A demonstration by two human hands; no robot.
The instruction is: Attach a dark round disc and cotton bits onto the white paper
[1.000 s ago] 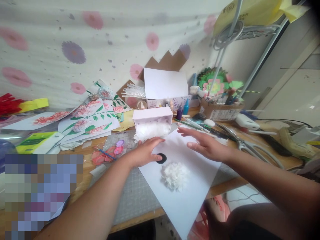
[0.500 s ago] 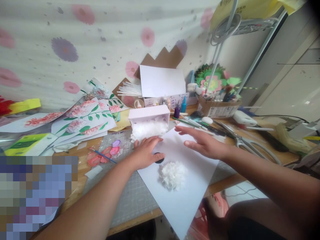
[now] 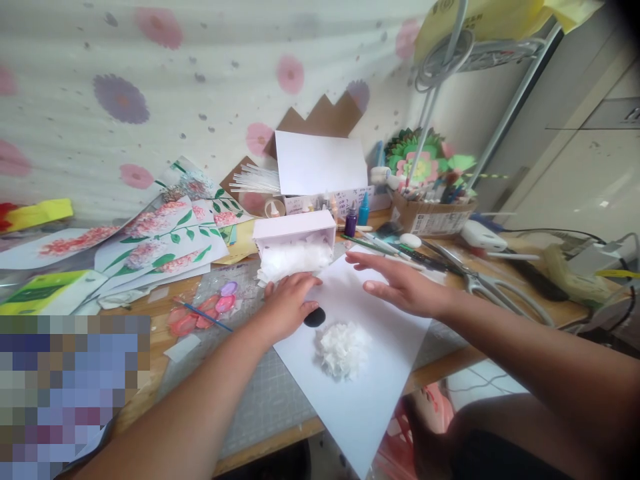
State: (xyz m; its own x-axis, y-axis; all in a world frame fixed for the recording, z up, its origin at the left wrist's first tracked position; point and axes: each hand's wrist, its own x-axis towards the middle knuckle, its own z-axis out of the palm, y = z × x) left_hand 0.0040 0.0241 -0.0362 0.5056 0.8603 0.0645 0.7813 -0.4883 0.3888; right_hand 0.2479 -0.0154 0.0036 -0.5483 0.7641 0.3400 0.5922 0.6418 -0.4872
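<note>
My left hand (image 3: 290, 305) is open over the left edge of a large white sheet of paper (image 3: 370, 413). Its thumb is beside a black disc (image 3: 315, 317) lying on the sheet. My right hand (image 3: 395, 283) hovers open over the sheet's upper right, holding nothing. Between my forearms a ruffled white paper flower (image 3: 343, 350) sits on the sheet. Just beyond my left hand, a pale box (image 3: 295, 227) lies on its side with white paper pieces (image 3: 295, 259) spilling from its open front.
A grey cutting mat (image 3: 250, 393) lies under the sheet. To the left are a paintbrush (image 3: 207, 316), coloured palettes (image 3: 185, 321) and painted flower pictures (image 3: 155, 243). Large scissors (image 3: 487, 287), a cardboard box of tools (image 3: 433, 215) and glue bottles (image 3: 351, 220) stand or lie to the right and back.
My left thumb has come off the black disc, which now shows more fully. The right hand keeps its place over the sheet. The whole view has shifted slightly.
</note>
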